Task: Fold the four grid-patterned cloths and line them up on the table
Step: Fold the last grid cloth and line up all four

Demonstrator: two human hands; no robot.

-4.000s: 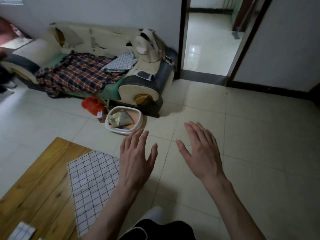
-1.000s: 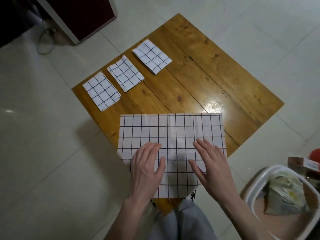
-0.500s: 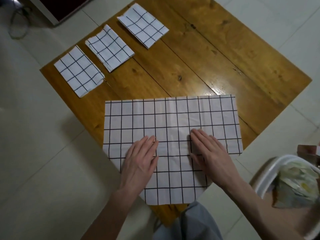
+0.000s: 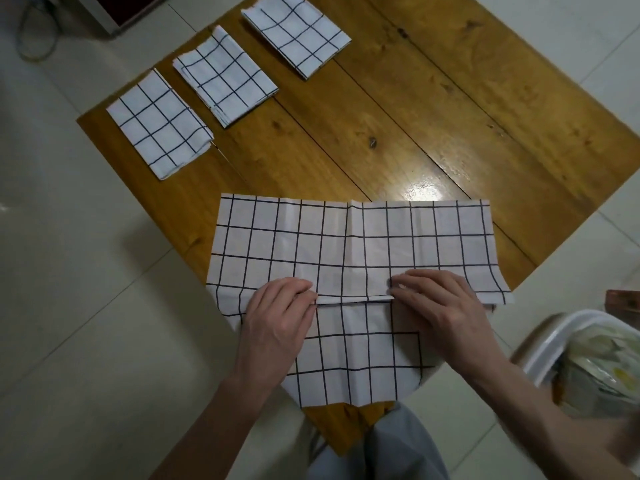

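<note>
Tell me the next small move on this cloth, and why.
Probably carry the pinched ridge away from you to the far edge, halving the open cloth. The left hand and right hand both pinch a raised crease, and three folded cloths already sit in a row.

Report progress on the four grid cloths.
Done: three folded cloths lie in a row on the wooden table. In hand: the fourth cloth is spread out; the left hand and right hand pinch a crease across it. Left: finish folding it and add it to the row.
</note>
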